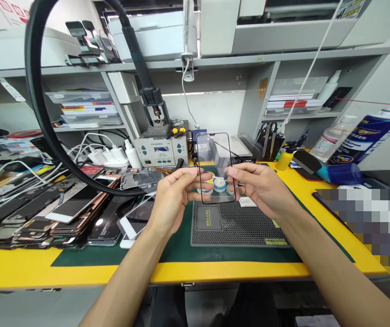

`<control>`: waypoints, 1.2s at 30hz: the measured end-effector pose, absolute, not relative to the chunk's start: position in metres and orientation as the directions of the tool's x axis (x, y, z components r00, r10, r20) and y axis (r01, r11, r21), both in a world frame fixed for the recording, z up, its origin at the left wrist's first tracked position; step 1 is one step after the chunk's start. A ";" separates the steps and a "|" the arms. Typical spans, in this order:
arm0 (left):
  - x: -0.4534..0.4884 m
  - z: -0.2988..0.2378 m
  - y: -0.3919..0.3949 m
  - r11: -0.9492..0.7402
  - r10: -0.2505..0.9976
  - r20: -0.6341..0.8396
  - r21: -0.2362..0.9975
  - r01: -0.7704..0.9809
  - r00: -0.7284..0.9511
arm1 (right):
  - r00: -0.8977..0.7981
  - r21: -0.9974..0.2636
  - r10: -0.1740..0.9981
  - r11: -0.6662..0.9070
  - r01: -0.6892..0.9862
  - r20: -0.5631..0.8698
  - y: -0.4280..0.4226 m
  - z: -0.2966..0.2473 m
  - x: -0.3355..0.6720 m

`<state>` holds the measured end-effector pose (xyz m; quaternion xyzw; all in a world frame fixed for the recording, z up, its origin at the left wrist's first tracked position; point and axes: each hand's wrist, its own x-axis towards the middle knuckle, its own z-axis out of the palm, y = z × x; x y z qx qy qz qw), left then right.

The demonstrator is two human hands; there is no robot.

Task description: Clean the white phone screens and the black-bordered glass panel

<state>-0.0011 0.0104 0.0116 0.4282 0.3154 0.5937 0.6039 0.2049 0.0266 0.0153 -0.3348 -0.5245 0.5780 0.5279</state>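
I hold a clear phone screen glass with a thin black border upright above the bench. My left hand pinches its lower left edge. My right hand pinches its lower right edge. Both hands are closed on the glass. Below them lies a dark grey ribbed work mat on a green cutting mat. Small round tape rolls show through the glass behind it.
Stacks of phones and screens fill the left of the yellow bench. A hot-air rework station with a black hose stands behind. At right are a blue spray can, bottles, scissors and a blurred patch.
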 end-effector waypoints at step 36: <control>-0.014 0.016 0.003 -0.467 0.884 0.453 0.835 -0.291 -0.120 | -0.193 -0.954 0.948 0.212 -0.210 0.253 0.008 0.018 0.192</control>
